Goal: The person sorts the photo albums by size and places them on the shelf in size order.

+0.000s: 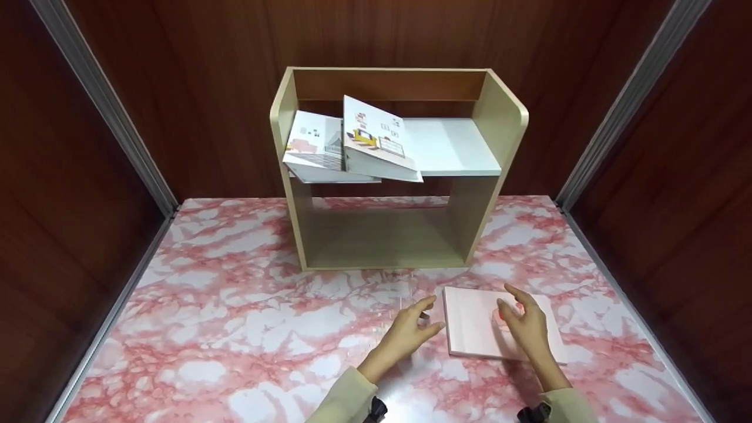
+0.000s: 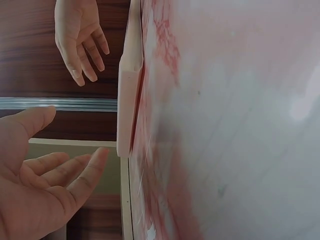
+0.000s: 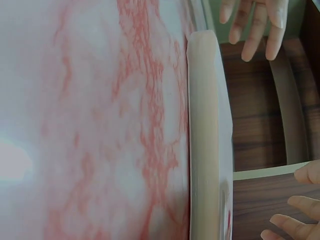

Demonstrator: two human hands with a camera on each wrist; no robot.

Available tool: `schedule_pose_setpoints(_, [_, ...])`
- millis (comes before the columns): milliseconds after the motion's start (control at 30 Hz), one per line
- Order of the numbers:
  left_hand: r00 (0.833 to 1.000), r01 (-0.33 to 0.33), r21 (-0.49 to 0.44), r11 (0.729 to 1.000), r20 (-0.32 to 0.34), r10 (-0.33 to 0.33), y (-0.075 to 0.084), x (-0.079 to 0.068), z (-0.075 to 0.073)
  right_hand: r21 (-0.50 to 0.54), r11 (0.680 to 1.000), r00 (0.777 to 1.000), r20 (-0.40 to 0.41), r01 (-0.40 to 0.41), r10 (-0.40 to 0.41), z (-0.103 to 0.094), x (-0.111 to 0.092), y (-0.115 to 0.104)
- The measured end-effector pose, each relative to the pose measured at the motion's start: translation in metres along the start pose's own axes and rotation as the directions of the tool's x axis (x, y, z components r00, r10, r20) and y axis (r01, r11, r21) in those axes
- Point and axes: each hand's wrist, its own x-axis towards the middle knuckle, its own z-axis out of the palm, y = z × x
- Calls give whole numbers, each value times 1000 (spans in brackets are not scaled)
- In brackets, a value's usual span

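A pale pink book lies flat on the marbled surface, a red print partly visible on its cover. My left hand hovers just off the book's left edge, fingers and thumb spread apart around nothing. Over the right part of the cover is my right hand, its fingers loosely extended and also holding nothing. In the left wrist view a gap separates the left fingers from the book's edge. The right wrist view shows the book's thick side, with the right hand apart from it.
Behind the hands stands a two-tier wooden bookshelf. Its upper board bears a book with a pink picture and another with a yellow picture, leaning and overhanging the front. Dark wood panels enclose the red-and-white surface.
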Motion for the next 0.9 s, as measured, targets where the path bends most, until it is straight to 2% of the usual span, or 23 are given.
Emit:
schedule_pose_setpoints(367, [1000, 12, -25, 1000, 25, -11, 0, -1, 3, -13, 1000, 1000, -19, -10, 10, -2, -3, 6])
schedule_pose_setpoints(600, [998, 30, -11, 1000, 54, -29, 1, -1, 4, -35, 999, 999, -44, -2, 0, -2, -5, 9])
schedule_pose_setpoints(900, [998, 38, 8, 999, 53, -38, 1, -1, 10, -59, 998, 999, -50, -18, 15, -4, -9, 13])
